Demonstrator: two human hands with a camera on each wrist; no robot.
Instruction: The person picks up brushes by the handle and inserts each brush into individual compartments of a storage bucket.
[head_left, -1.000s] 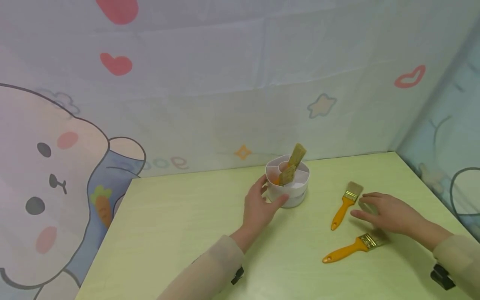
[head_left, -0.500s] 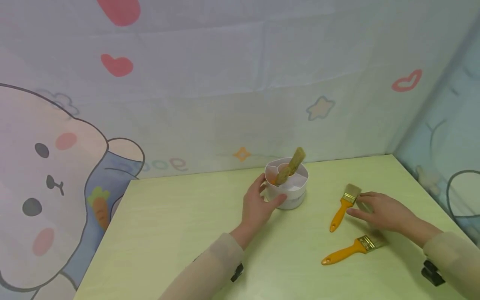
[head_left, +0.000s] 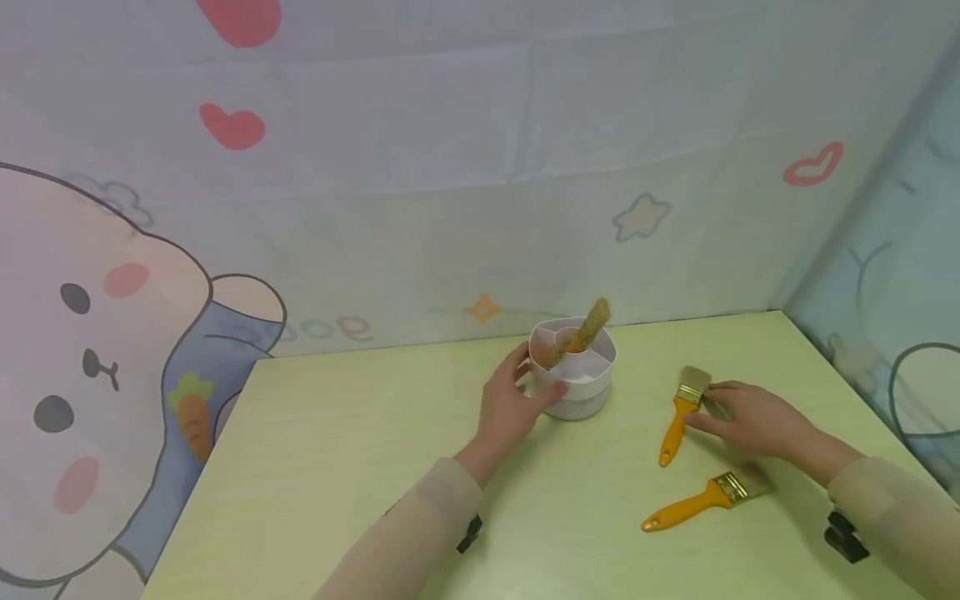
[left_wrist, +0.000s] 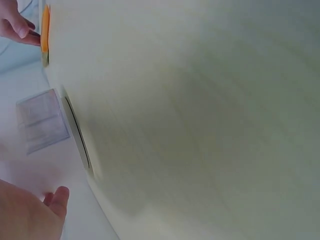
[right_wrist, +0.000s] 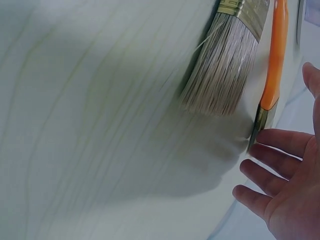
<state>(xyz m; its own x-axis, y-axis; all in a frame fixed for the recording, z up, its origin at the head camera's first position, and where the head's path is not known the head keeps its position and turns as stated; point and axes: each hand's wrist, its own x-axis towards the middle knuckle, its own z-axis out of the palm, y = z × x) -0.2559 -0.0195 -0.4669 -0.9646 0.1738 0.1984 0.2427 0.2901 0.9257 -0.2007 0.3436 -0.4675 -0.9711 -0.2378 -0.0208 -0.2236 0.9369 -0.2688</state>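
Note:
In the head view my left hand (head_left: pixel 510 402) holds the side of a white round divided holder (head_left: pixel 577 392), thumb at its front and fingers at its left. Two paintbrushes stand in it, bristles up: one brush (head_left: pixel 597 321) leans right, the other brush (head_left: pixel 557 352) sits low at the left, their handles mostly hidden. At the right, fingertips of my right hand (head_left: pixel 761 419) touch the metal band of an orange-handled paintbrush (head_left: pixel 678 425) lying flat. The right wrist view shows that hand (right_wrist: pixel 287 185) with fingers spread, thumb apart from the brush (right_wrist: pixel 276 60).
A larger orange-handled paintbrush (head_left: pixel 693 506) lies nearer me, just below my right hand. The pale green table (head_left: pixel 360 450) ends at a printed cloth (head_left: pixel 405 208) behind, with a second cloth (head_left: pixel 900 275) along the right. A clear compartment (left_wrist: pixel 44 121) shows on the holder.
My right hand has moved left, and the bristle end of the brush it touches has swung left. The low brush in the holder has turned and shows narrower. My left hand stays at the holder.

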